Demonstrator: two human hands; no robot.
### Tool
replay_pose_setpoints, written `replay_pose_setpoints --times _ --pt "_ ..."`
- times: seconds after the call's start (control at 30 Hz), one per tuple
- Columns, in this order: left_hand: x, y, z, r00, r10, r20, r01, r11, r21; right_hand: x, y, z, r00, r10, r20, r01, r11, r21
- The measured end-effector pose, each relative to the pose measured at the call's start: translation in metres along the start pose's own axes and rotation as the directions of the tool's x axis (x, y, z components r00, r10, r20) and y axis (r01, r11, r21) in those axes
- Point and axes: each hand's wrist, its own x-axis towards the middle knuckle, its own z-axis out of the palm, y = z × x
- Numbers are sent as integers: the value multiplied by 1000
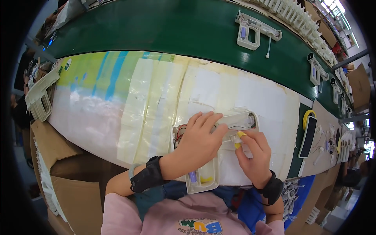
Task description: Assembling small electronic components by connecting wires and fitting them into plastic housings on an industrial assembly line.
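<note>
A green work surface [149,25] runs along the far side of the room, another pale plastic housing [255,29] lying on it. Nearer, the table [219,88] wears a taped white and yellowish covering. At its near edge, against the person's front, lies the off-white gun-shaped housing [212,172]: its barrel runs left to right, tilting slightly away at the right end, and its handle points back toward the body, a purple cylinder [192,177] inside. The left hand [201,137] is nearer, palm down across the barrel, fingers loosely bent; its grip underneath is hidden. The right hand [253,154] sits just beside the barrel's near side, thumb and forefinger drawn close, yellow at their tips; whether they pinch anything, I cannot tell.
</note>
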Motion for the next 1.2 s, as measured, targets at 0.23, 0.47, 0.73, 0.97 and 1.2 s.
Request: replay_pose_setpoints --times 0.23,0.47,0.73,0.97,1.2 --pt "-1 -1 6 999 14 -45 -12 998 54 -5 9 3 982 -183 -54 177 980 -93" --pt "2 1 0 999 -18 27 15 996 82 -2 10 2 991 -124 -48 122 992 -37" --pt "1 6 2 999 -17 32 15 997 80 -24 19 24 990 -116 -74 104 983 -153" --pt "-9 25 -20 1000 -9 -10 11 969 246 -16 1 5 997 -69 37 76 964 -254" --pt "-24 22 -30 998 -58 -19 60 992 109 -9 -12 -7 998 -64 16 66 985 -158"
